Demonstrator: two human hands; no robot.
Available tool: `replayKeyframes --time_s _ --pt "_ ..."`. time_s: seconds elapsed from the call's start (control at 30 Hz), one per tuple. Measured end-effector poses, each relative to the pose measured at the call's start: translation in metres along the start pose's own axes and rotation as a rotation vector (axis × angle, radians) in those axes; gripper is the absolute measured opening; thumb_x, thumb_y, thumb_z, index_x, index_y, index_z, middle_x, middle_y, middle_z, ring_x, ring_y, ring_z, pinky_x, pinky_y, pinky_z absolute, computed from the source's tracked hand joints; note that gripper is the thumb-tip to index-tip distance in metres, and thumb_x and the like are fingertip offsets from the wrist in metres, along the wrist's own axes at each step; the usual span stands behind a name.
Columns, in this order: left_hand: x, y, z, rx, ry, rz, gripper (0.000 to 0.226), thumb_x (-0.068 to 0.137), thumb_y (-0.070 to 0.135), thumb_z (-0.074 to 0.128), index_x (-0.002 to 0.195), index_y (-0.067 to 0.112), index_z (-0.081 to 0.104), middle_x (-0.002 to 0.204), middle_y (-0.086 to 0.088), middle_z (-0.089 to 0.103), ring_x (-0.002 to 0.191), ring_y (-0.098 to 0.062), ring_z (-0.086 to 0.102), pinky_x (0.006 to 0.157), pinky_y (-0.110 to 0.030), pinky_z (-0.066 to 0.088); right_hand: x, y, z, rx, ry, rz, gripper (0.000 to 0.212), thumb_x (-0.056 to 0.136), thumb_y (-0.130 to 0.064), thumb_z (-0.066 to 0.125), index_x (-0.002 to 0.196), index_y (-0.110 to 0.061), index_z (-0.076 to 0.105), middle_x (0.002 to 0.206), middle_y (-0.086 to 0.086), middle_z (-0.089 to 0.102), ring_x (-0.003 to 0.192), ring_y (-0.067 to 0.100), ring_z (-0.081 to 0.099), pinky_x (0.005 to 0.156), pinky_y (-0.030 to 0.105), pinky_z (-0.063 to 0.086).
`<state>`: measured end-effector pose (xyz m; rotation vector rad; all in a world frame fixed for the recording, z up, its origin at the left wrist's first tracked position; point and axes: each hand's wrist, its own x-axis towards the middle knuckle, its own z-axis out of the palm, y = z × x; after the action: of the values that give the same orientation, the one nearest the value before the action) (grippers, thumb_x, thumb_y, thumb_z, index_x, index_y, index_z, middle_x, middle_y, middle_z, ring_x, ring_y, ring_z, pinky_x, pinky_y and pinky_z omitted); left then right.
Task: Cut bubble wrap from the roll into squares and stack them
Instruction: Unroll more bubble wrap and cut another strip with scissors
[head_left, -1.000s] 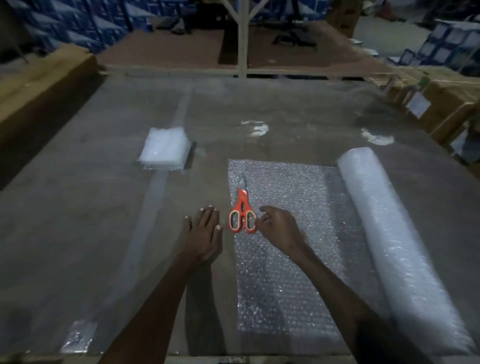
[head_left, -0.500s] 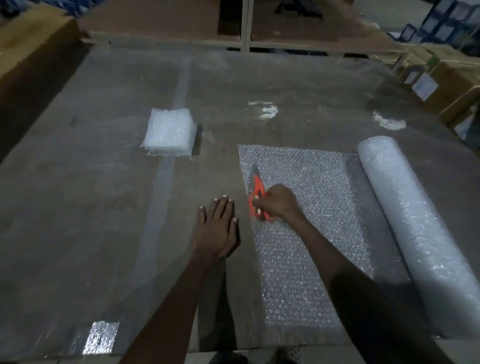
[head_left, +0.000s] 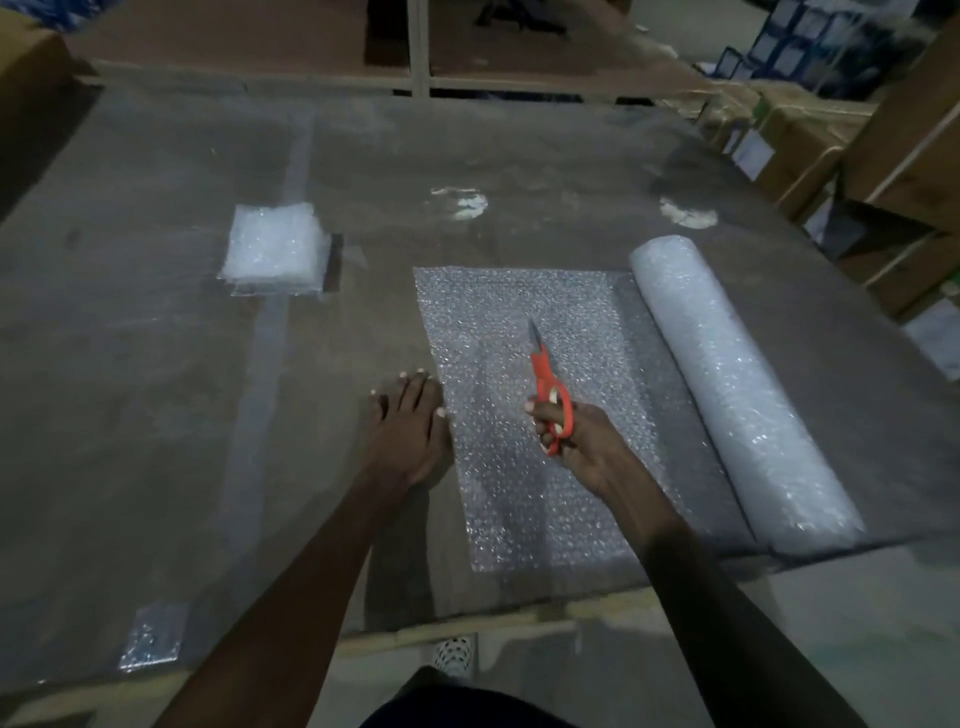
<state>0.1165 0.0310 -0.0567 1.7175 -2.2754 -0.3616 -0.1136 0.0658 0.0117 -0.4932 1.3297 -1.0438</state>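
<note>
orange scissors (head_left: 546, 383) gripped in my right hand (head_left: 582, 441) over the unrolled bubble wrap (head_left: 519, 499); left hand (head_left: 410, 426) flat at its edge. unpinned, the sheet could skew the cut, i judge.

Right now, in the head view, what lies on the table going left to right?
Small bubble wrap scrap → stack of cut squares → left hand flat at the sheet's edge → scissors gripped by the right hand over the unrolled sheet → roll.

The right hand (head_left: 576, 441) now grips the scissors (head_left: 548, 384), lifted off the sheet (head_left: 519, 493), blades pointing toward the table's far edge.
</note>
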Motion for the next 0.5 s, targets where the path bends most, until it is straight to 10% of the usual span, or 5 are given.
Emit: replayKeyframes --time_s 0.5 --pt "-0.067 0.109 0.031 0.067 -0.252 0.144 0.061 0.108 0.042 0.020 0.160 0.011 0.010 0.168 -0.008 0.003 0.154 -0.026 0.001 0.122 -0.051 0.002 -0.155 0.086 -0.124 -0.134 0.093 -0.086 0.039 0.077 -0.052 0.080 0.075 -0.015 0.070 0.062 0.006 0.056 0.045 0.013 0.045 0.042 0.021 0.033"
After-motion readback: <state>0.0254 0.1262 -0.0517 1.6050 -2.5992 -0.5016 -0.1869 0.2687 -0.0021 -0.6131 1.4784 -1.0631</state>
